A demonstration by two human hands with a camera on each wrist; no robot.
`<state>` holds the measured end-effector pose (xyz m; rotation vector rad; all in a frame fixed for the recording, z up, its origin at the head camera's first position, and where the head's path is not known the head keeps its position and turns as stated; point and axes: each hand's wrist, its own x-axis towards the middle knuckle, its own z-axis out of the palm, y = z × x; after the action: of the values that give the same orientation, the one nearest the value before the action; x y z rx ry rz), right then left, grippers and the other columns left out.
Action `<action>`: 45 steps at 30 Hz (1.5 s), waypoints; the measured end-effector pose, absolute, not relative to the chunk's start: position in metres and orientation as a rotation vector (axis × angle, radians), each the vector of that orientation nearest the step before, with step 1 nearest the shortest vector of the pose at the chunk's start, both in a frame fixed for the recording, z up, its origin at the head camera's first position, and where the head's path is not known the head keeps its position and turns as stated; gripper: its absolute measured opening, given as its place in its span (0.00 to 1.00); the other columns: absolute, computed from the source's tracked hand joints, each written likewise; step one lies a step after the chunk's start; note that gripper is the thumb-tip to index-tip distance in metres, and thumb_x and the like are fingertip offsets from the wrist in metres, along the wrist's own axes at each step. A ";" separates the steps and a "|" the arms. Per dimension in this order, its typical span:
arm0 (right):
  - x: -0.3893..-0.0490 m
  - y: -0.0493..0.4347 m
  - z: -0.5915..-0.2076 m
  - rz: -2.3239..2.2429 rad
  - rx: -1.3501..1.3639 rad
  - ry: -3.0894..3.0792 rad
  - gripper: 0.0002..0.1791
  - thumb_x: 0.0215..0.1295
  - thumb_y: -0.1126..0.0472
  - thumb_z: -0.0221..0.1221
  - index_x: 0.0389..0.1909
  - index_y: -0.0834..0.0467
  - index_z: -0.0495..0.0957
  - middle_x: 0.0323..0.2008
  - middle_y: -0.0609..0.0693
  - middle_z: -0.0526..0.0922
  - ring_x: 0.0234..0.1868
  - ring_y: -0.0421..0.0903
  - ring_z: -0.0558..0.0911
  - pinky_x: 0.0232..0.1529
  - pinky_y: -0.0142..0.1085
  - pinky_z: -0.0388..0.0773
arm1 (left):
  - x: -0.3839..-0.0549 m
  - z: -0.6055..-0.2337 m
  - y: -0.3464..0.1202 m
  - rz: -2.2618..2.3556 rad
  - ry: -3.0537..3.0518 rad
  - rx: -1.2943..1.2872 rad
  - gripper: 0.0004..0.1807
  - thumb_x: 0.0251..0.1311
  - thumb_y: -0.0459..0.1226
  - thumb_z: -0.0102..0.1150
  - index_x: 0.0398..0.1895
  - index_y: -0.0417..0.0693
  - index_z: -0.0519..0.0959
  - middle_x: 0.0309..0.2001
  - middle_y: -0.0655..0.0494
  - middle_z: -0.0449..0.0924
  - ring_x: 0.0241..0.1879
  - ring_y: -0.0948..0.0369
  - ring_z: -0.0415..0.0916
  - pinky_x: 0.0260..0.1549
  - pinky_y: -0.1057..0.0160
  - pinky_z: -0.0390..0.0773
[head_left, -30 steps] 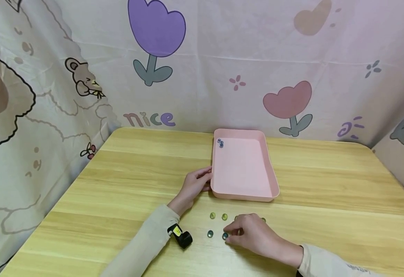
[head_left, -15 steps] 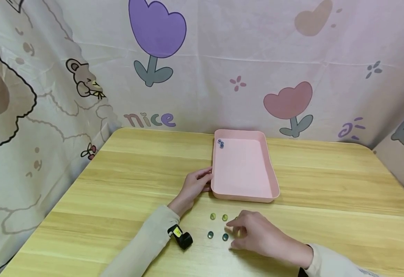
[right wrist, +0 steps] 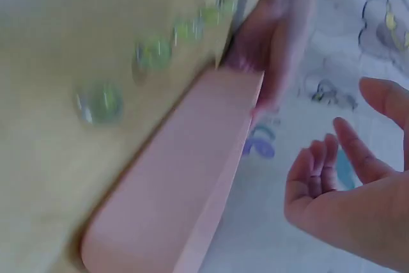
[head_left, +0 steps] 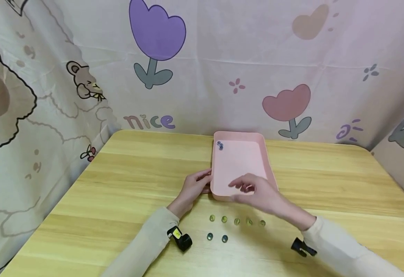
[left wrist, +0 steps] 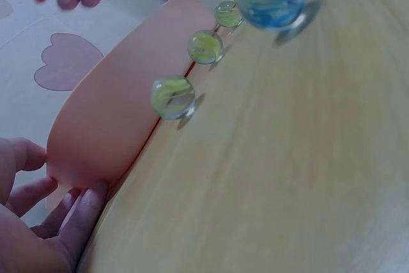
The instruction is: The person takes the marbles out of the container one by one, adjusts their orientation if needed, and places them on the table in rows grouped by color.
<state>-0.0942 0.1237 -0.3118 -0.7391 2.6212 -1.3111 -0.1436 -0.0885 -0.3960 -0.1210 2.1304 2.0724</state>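
Note:
My right hand (head_left: 258, 193) is raised over the front part of the pink tray (head_left: 238, 161), its fingers loosely bent and thumb apart; nothing shows between them in the right wrist view. On the tray's left side, my left hand (head_left: 192, 189) rests with its fingertips (left wrist: 96, 191) against the outer wall. Several yellow-green marbles (head_left: 237, 221) form a row on the table in front of the tray. Nearer to me lie two blue marbles: a left one (head_left: 210, 236) and a right one (head_left: 225, 238). A small cluster of blue marbles (head_left: 220, 146) sits in the tray's far left corner.
The wooden table (head_left: 136, 173) reaches back to a patterned cloth (head_left: 215, 46) hanging behind and at both sides. Black wrist cameras are strapped to the left sleeve (head_left: 146, 238) and the right sleeve (head_left: 340, 242).
My right hand has let go of the right-hand blue marble and moved up and away from me, over the tray. That marble stays on the table. My left hand keeps its place.

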 end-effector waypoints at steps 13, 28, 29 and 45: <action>-0.184 0.131 -0.297 -1.247 -0.556 2.696 0.17 0.59 0.65 0.65 0.47 0.68 0.80 0.38 0.56 0.79 0.37 0.48 0.75 0.38 0.36 0.74 | -0.145 -0.393 -0.087 2.072 2.135 -0.119 0.21 0.67 0.37 0.56 0.61 0.43 0.75 0.52 0.46 0.78 0.43 0.59 0.78 0.38 0.64 0.82; -0.264 0.122 -0.305 -1.391 -0.387 2.502 0.20 0.66 0.63 0.60 0.57 0.67 0.77 0.54 0.61 0.78 0.55 0.55 0.75 0.59 0.48 0.72 | -0.143 -0.395 -0.089 2.075 2.137 -0.121 0.20 0.67 0.36 0.56 0.61 0.42 0.76 0.52 0.45 0.79 0.43 0.60 0.78 0.37 0.65 0.83; -0.267 0.121 -0.307 -1.405 -0.376 2.492 0.20 0.67 0.63 0.59 0.57 0.67 0.76 0.56 0.60 0.78 0.56 0.55 0.74 0.60 0.48 0.71 | -0.143 -0.395 -0.089 2.076 2.135 -0.121 0.20 0.67 0.36 0.56 0.61 0.42 0.76 0.52 0.45 0.79 0.43 0.60 0.78 0.37 0.65 0.82; -0.290 0.104 -0.352 -1.597 -0.317 2.436 0.18 0.68 0.67 0.56 0.55 0.71 0.76 0.58 0.62 0.76 0.52 0.47 0.72 0.56 0.38 0.70 | -0.142 -0.397 -0.089 2.097 2.125 -0.079 0.20 0.67 0.35 0.54 0.62 0.41 0.75 0.50 0.45 0.79 0.39 0.62 0.78 0.36 0.65 0.83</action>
<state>-0.2898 0.1038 -0.3521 -0.3167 2.4360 -1.5972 -0.1416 -0.0891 -0.3971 -0.0794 2.1247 2.0968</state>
